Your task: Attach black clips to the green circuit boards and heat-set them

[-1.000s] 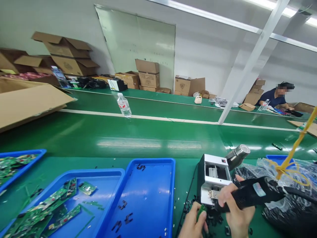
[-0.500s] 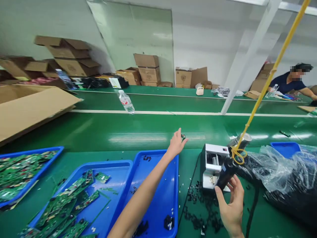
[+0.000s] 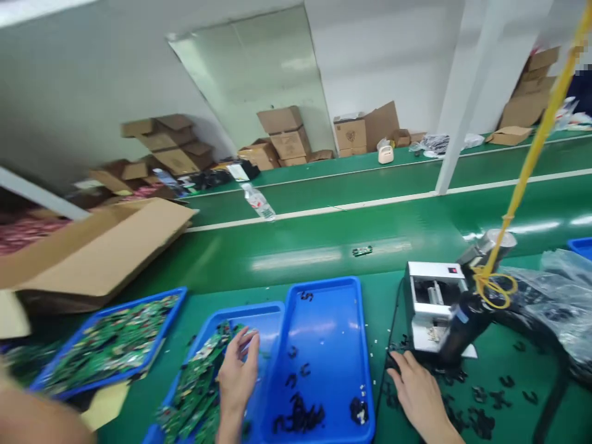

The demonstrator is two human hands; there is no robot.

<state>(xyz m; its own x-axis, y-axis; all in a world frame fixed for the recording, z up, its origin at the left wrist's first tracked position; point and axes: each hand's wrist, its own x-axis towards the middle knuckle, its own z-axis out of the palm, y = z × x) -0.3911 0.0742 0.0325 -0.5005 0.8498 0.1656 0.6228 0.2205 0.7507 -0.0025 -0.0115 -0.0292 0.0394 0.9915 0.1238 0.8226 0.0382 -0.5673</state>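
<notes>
Head view; left hand [image 3: 238,370] curled over green boards [image 3: 197,379]; right hand [image 3: 416,390] bent beside black clips [image 3: 481,423]; I couldn't tell if fingers pinched.

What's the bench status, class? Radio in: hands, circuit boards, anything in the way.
Left hand at piled circuit boards. Right hand among black U-shaped parts. Both grips unclear. Black handheld tool partly hides white machine.

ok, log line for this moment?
left hand: over circuit boards | right hand: among black parts, near machine | lone board: on green surface
</notes>
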